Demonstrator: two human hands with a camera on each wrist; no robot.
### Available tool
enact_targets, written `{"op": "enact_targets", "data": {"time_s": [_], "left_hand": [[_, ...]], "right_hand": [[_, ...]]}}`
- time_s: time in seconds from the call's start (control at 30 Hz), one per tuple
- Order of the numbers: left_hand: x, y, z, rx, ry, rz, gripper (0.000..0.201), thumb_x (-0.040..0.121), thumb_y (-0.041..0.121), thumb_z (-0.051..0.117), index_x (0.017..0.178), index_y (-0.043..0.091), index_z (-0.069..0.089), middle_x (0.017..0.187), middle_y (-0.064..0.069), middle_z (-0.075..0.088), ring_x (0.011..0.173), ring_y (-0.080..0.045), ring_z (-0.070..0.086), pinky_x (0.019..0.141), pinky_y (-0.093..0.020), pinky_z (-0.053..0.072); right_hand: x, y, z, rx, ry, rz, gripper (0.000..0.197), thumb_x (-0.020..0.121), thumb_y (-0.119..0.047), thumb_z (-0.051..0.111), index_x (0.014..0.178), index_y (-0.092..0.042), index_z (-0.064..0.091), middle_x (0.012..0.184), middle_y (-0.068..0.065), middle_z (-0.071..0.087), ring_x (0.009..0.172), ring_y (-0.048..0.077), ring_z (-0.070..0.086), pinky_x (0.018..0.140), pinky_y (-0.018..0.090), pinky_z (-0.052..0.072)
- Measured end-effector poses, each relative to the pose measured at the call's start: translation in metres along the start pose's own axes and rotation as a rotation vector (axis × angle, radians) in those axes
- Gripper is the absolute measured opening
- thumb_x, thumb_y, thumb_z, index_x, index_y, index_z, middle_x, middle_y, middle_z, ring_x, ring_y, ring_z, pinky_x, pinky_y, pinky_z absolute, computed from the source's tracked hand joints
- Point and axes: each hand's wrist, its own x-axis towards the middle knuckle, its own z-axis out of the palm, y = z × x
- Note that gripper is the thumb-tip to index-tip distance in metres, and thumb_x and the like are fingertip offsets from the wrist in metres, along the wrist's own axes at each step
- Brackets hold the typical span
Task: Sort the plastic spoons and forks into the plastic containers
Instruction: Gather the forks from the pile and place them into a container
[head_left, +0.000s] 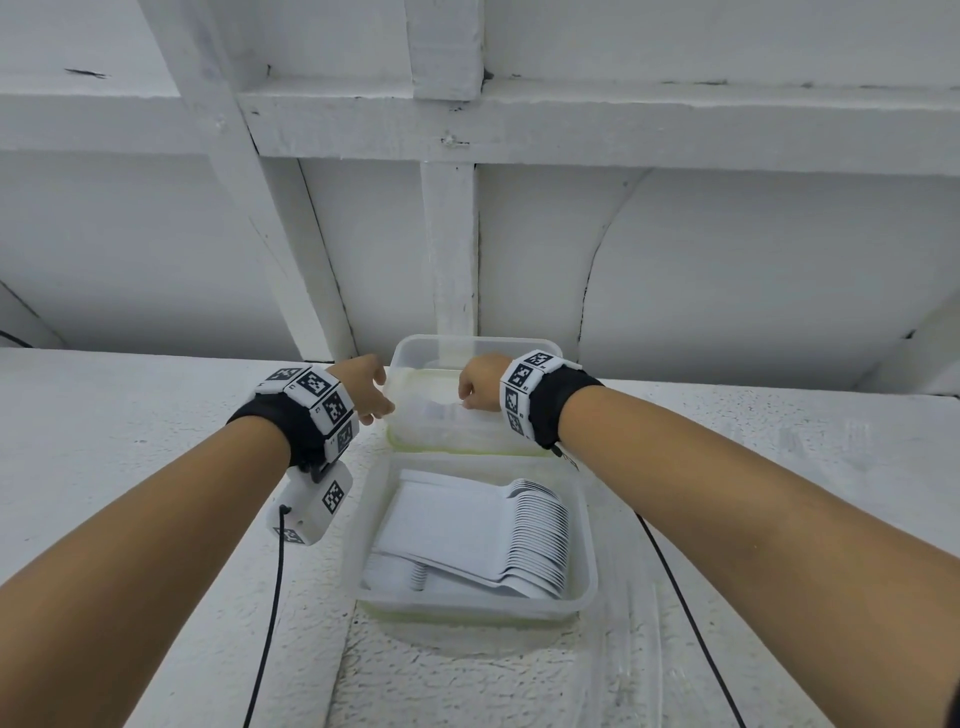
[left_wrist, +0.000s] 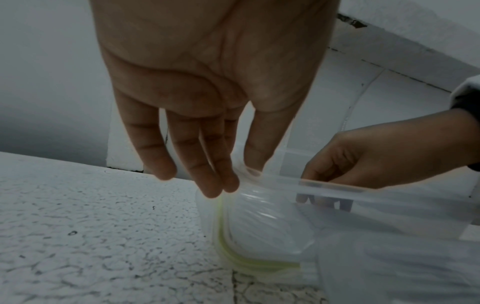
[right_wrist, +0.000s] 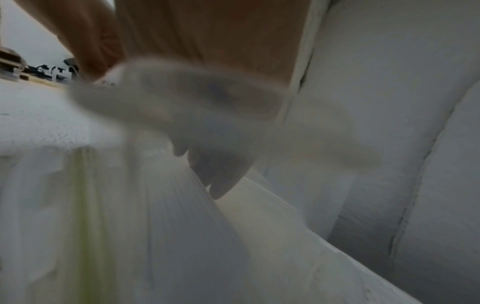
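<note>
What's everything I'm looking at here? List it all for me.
near container: one, clear plastic with a yellow-green base edge, on the ledge nearest the person.
forks: a neat stack, too many to count, white, lying in the near container.
far container: one, clear plastic, just behind the near one, by the wall; white pieces inside, too faint to identify.
ledge: one, white, rough-painted, under both containers.
wall: white, panelled, behind the ledge.
cables: two, black, one trailing from each wrist.
wrist bands: two, black with black-and-white marker tiles.
left hand: pinches the far container's left rim.
right hand: fingers curled over its front rim.
</note>
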Motion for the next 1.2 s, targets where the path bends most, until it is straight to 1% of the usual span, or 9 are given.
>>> {"op": "enact_targets", "data": {"time_s": [0.17, 0.23, 0.33, 0.5, 0.6, 0.7, 0.8, 1.03, 1.2], "left_hand": [[-0.003, 0.001, 0.003, -0.005, 0.027, -0.007, 0.031, 0.093, 0.019, 0.053, 0.120, 0.007, 0.044, 0.092, -0.006, 0.064, 0.079, -0.022, 0.060, 0.049, -0.022, 0.037], [-0.007, 0.003, 0.000, 0.071, 0.058, -0.004, 0.035, 0.095, 0.023, 0.050, 0.125, 0.007, 0.046, 0.110, -0.011, 0.064, 0.092, -0.025, 0.061, 0.063, -0.026, 0.044], [-0.018, 0.014, -0.011, 0.156, 0.148, 0.034, 0.036, 0.096, 0.025, 0.046, 0.126, 0.004, 0.050, 0.128, -0.014, 0.055, 0.113, -0.031, 0.052, 0.089, -0.032, 0.040], [-0.061, 0.065, -0.014, 0.030, 0.284, 0.223, 0.030, 0.096, 0.024, 0.045, 0.120, 0.008, 0.055, 0.120, -0.013, 0.061, 0.109, -0.030, 0.055, 0.090, -0.032, 0.042], [-0.099, 0.105, 0.003, 0.027, 0.279, 0.418, 0.027, 0.096, 0.026, 0.046, 0.116, 0.012, 0.059, 0.108, -0.006, 0.065, 0.095, -0.019, 0.057, 0.080, -0.023, 0.039], [-0.141, 0.139, 0.033, 0.072, 0.193, 0.570, 0.024, 0.096, 0.027, 0.047, 0.108, 0.013, 0.062, 0.099, -0.001, 0.064, 0.083, -0.011, 0.049, 0.071, -0.019, 0.031], [-0.172, 0.157, 0.073, 0.136, 0.024, 0.644, 0.023, 0.096, 0.024, 0.047, 0.108, 0.011, 0.062, 0.102, -0.005, 0.066, 0.089, -0.018, 0.056, 0.072, -0.021, 0.035], [-0.191, 0.151, 0.172, 0.286, -0.218, 0.460, 0.036, 0.097, 0.021, 0.044, 0.131, 0.009, 0.046, 0.131, -0.011, 0.044, 0.113, -0.027, 0.052, 0.097, -0.036, 0.043], [-0.192, 0.155, 0.195, 0.335, -0.123, 0.384, 0.031, 0.096, 0.012, 0.043, 0.124, 0.000, 0.042, 0.125, -0.018, 0.041, 0.102, -0.032, 0.057, 0.080, -0.036, 0.046]], "right_hand": [[-0.005, 0.007, -0.003, 0.030, -0.019, 0.039, 0.031, 0.093, -0.022, 0.049, 0.112, -0.003, 0.065, 0.114, 0.011, 0.066, 0.104, 0.030, 0.061, 0.094, 0.041, 0.048], [-0.018, 0.011, -0.010, 0.039, 0.003, 0.058, 0.033, 0.094, -0.025, 0.047, 0.111, -0.004, 0.065, 0.115, 0.010, 0.066, 0.105, 0.029, 0.061, 0.094, 0.041, 0.048], [-0.050, 0.016, -0.028, 0.106, 0.063, 0.025, 0.032, 0.096, -0.022, 0.045, 0.114, -0.003, 0.064, 0.119, 0.009, 0.064, 0.110, 0.027, 0.058, 0.095, 0.034, 0.045], [-0.129, 0.023, -0.056, 0.170, 0.160, -0.082, 0.032, 0.098, -0.021, 0.043, 0.122, -0.008, 0.061, 0.125, 0.005, 0.061, 0.117, 0.021, 0.053, 0.094, 0.025, 0.037], [-0.179, 0.032, -0.055, 0.171, 0.173, -0.103, 0.032, 0.097, -0.023, 0.045, 0.123, -0.012, 0.060, 0.126, 0.002, 0.060, 0.118, 0.018, 0.052, 0.093, 0.020, 0.033], [-0.225, 0.046, -0.035, 0.164, 0.148, -0.097, 0.031, 0.096, -0.025, 0.047, 0.123, -0.015, 0.060, 0.122, 0.002, 0.063, 0.113, 0.017, 0.055, 0.085, 0.019, 0.035], [-0.260, 0.068, -0.001, 0.170, 0.118, -0.066, 0.029, 0.095, -0.025, 0.050, 0.120, -0.016, 0.062, 0.114, 0.003, 0.066, 0.104, 0.017, 0.058, 0.079, 0.015, 0.033], [-0.322, 0.111, 0.084, 0.216, 0.002, 0.079, 0.033, 0.097, -0.026, 0.046, 0.126, -0.015, 0.057, 0.122, 0.003, 0.061, 0.105, 0.013, 0.057, 0.083, 0.014, 0.037], [-0.338, 0.120, 0.112, 0.287, 0.020, 0.131, 0.032, 0.098, -0.026, 0.045, 0.126, -0.016, 0.056, 0.122, 0.002, 0.061, 0.109, 0.013, 0.056, 0.090, 0.019, 0.040]]}}
